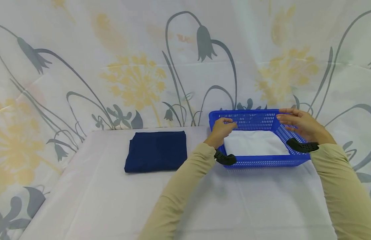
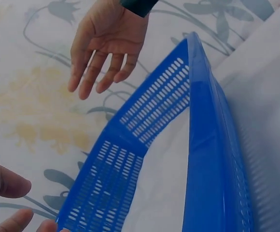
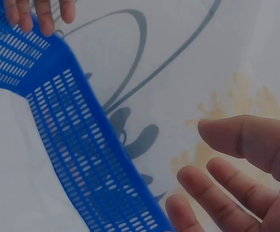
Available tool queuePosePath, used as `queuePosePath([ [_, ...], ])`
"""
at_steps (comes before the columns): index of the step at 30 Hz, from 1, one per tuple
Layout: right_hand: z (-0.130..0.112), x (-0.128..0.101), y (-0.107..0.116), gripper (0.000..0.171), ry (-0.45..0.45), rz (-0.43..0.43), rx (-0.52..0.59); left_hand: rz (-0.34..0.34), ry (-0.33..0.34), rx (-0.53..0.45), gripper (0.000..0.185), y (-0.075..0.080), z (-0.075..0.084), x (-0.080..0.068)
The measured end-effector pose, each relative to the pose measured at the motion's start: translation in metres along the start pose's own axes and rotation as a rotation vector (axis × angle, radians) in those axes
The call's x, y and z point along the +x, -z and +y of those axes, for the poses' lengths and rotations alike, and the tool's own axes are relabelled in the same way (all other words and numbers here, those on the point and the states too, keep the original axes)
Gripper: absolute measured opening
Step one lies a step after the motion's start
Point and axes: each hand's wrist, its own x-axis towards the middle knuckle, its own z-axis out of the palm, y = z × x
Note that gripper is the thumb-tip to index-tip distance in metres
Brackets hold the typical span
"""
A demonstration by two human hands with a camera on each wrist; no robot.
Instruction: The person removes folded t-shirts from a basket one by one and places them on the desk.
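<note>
A blue plastic basket (image 1: 264, 161) with slotted walls stands at the right of the table, and a folded white cloth (image 1: 254, 143) lies flat on its bottom. Over the basket's left end is my left hand (image 1: 220, 130), its fingers loosely bent around nothing. My right hand (image 1: 303, 125) hovers by the right end, fingers extended and apart from the thumb. In the left wrist view the right hand (image 2: 113, 43) shows its palm beyond the basket's far end. Nothing is in either hand. Left of the basket lies a folded navy cloth (image 1: 157, 151).
A white sheet covers the table (image 1: 113, 203). Behind it hangs a pale curtain (image 1: 137, 33) with grey and yellow flower prints, close to the basket's back wall. Each wrist wears a black strap mount.
</note>
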Motion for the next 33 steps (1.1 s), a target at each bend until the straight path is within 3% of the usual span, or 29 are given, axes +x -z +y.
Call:
queuePosePath([
  [7, 0.011, 0.01, 0.009, 0.022, -0.133, 0.059, -0.126, 0.046, 0.027, 0.029, 0.036, -0.006, -0.006, 0.007],
  [14, 0.02, 0.013, 0.014, 0.025, -0.197, 0.001, -0.26, 0.1, 0.069, 0.096, 0.048, -0.019, -0.012, 0.013],
  [18, 0.024, 0.015, 0.015, 0.013, -0.237, -0.023, -0.355, 0.124, 0.079, 0.099, 0.05, -0.023, -0.018, 0.017],
  [19, 0.025, 0.015, 0.015, 0.015, -0.244, -0.028, -0.386, 0.13, 0.082, 0.101, 0.05, -0.024, -0.019, 0.018],
  [24, 0.033, 0.014, 0.018, 0.06, -0.261, -0.044, -0.549, 0.156, 0.107, 0.085, 0.051, -0.028, -0.025, 0.02],
  [27, 0.04, 0.012, 0.019, 0.065, -0.274, -0.074, -0.591, 0.17, 0.118, 0.073, 0.051, -0.03, -0.029, 0.02],
  [33, 0.054, 0.015, 0.023, 0.072, -0.342, -0.096, -0.55, 0.193, 0.115, 0.08, 0.053, -0.034, -0.041, 0.019],
])
